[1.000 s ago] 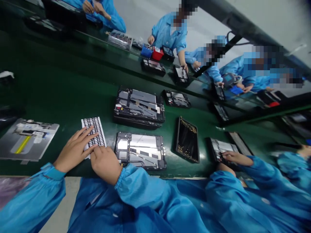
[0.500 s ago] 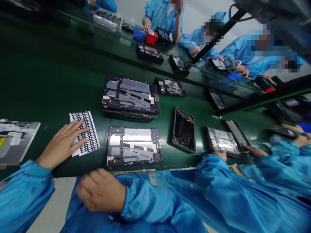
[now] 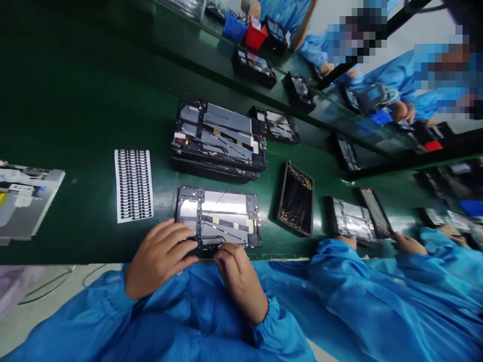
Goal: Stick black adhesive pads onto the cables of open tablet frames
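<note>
An open tablet chassis point(image 3: 221, 211) with silver shielding lies on the green belt just in front of me. My left hand point(image 3: 160, 256) rests on its near left corner with the fingers spread, holding nothing. My right hand point(image 3: 239, 274) is at the chassis's near edge with the fingertips pinched together; what they grip is too small to see. A white sheet of small black stickers point(image 3: 134, 185) lies to the left of the chassis, with neither hand touching it.
A stack of similar chassis point(image 3: 219, 138) sits behind the near one, and a black tray point(image 3: 296, 198) lies to its right. A grey card point(image 3: 22, 201) lies at far left. A co-worker's hands point(image 3: 403, 244) work on another chassis point(image 3: 349, 221). Other people sit across the belt.
My left hand has left the sticker sheet and moved right onto the chassis's corner. My right hand came up from my lap to the chassis's near edge.
</note>
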Available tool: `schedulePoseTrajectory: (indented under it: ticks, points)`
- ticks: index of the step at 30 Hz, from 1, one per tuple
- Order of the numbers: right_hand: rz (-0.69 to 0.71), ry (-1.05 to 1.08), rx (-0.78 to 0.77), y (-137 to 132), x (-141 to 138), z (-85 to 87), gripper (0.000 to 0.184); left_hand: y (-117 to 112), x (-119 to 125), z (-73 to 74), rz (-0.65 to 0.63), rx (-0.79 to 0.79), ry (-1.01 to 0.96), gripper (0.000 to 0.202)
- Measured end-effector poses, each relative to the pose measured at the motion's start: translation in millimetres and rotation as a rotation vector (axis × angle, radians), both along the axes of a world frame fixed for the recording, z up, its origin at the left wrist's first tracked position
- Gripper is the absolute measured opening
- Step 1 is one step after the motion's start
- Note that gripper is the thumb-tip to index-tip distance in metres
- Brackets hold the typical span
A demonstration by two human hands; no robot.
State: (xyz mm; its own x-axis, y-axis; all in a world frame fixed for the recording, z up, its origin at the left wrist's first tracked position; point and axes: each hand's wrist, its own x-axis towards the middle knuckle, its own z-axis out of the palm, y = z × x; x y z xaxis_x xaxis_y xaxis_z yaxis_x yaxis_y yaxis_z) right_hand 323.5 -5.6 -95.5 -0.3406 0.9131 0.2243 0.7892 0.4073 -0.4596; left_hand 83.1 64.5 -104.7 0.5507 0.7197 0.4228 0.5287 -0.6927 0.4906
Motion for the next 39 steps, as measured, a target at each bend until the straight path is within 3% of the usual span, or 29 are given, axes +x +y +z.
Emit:
schedulePoseTrajectory:
  ticks: [6,15,39]
  points:
    - [-0.026,-0.098,-0.042,1.3,-2.3,-3.3,0.020,-18.8,36.3,-19.3,0.098,-0.051,-0.039,0.008]
    - [0.039,-0.291,-0.068,9.1,0.2,0.3,0.026,-16.9,38.7,-29.3,0.085,-0.089,-0.063,0.009]
    - [0.026,-0.368,-0.020,14.1,-6.0,2.5,0.026,-17.3,42.4,-28.2,0.104,-0.069,-0.042,0.005]
